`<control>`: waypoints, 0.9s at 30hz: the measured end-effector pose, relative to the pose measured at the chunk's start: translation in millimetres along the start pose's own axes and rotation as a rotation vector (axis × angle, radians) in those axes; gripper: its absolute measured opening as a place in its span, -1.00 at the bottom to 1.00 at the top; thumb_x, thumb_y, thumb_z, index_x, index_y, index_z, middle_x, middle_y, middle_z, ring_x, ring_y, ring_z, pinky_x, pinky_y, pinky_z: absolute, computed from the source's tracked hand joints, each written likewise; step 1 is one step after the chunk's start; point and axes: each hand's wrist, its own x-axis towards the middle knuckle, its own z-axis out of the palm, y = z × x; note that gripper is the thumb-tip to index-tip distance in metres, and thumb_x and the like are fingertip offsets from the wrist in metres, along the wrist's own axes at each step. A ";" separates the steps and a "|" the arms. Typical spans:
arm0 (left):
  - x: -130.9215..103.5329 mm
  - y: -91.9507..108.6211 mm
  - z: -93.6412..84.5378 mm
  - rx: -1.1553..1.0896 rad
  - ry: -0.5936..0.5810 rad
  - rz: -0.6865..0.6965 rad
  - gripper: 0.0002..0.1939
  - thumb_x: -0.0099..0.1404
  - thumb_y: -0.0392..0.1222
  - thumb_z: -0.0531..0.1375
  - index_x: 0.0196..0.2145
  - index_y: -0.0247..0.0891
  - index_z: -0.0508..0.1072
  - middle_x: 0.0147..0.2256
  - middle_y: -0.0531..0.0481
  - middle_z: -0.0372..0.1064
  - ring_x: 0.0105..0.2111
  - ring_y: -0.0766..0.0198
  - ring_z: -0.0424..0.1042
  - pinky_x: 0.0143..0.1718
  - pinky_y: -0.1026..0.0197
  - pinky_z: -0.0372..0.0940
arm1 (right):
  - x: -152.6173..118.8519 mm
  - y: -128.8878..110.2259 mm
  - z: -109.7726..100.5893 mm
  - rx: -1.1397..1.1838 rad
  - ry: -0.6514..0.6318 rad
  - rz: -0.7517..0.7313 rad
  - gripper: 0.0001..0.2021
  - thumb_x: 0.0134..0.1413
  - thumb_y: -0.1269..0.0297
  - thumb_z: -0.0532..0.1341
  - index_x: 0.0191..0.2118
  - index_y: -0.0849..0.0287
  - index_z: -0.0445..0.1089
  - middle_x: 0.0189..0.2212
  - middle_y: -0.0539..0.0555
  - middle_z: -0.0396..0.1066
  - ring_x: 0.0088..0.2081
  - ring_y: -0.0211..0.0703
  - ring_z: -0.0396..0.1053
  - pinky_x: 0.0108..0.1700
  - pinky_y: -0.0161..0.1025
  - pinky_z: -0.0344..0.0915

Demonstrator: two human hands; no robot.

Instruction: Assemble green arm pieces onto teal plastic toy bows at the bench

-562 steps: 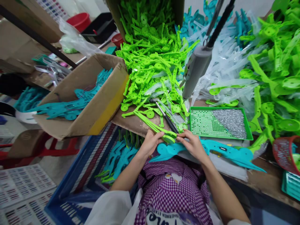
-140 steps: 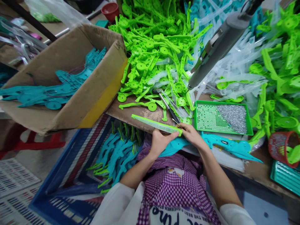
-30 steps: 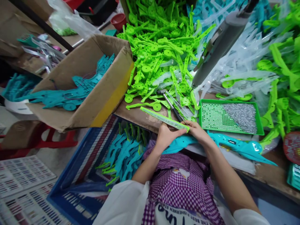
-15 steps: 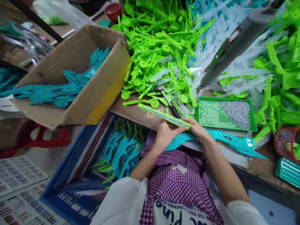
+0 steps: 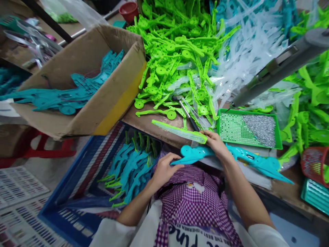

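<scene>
My right hand (image 5: 215, 141) grips one end of a long green and clear plastic piece (image 5: 180, 132), which points up and left over the table edge. My left hand (image 5: 167, 167) is at the left tip of a large teal plastic part (image 5: 196, 153), its thumb and fingers closed around that tip. The teal part lies along the table's front edge and passes beneath my right wrist. Just above the green piece lies a hammer (image 5: 189, 115) with a dark handle, its end close to my right fingers.
A green tray (image 5: 232, 128) of small metal pieces is right of centre. Green parts (image 5: 177, 51) pile up behind. A cardboard box (image 5: 123, 85) stands left, above a blue crate (image 5: 64, 192) of teal parts. A grey tool (image 5: 277, 68) hangs at right.
My left hand has let go of the green piece and moved down and left to the teal part's tip. The green piece has turned slightly, showing its clear side. The view has shifted.
</scene>
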 end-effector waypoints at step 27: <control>107.9 39.5 18.9 0.431 0.228 0.672 -0.79 0.36 -0.12 0.15 -0.13 -0.26 0.47 -0.19 -0.08 0.53 -0.19 0.23 0.48 -0.09 0.09 0.12 | 5.5 -2.9 5.0 -0.138 0.119 -0.152 -0.80 -0.09 0.18 0.14 -0.41 0.19 0.41 -0.54 -0.05 0.30 -0.46 -0.26 0.16 -0.37 -0.29 0.12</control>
